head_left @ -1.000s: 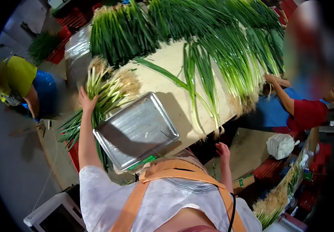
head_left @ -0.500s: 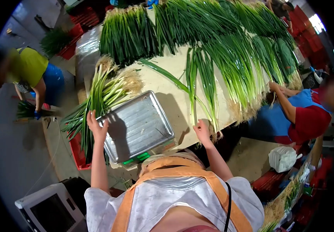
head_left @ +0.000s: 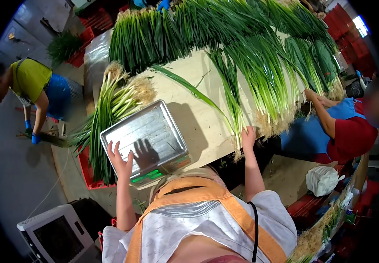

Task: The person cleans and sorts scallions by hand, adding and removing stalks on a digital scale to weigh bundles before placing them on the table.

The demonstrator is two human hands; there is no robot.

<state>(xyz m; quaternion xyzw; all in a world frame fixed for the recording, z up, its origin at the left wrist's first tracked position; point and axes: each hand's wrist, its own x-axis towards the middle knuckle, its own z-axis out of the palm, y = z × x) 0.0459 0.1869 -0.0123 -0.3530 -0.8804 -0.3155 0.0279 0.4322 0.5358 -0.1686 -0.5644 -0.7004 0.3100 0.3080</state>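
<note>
My left hand (head_left: 121, 163) is open with fingers spread above the lower left part of a metal weighing tray (head_left: 167, 131), casting a shadow on it. Under the tray sits a scale with a green lit display (head_left: 147, 176). At the table's front edge, my right hand (head_left: 248, 139) has its fingers closed around the pale lower stems of a few green onions (head_left: 229, 90). Their roots hang by the edge and their leaves point away from me. One long leaf (head_left: 185, 84) slants left from this group across the tabletop.
A loose pile of green onions (head_left: 106, 109) lies left of the tray, over a red crate (head_left: 85, 168). Rows of green onions (head_left: 259, 74) cover the table's far and right sides. A person in a blue apron (head_left: 316, 131) works at right; another in yellow (head_left: 33, 81) bends at left.
My right hand has moved right and slightly away from me, and its fingers have closed on the stems. The spread stalks now lie closer together. My left hand has shifted right and nearer me.
</note>
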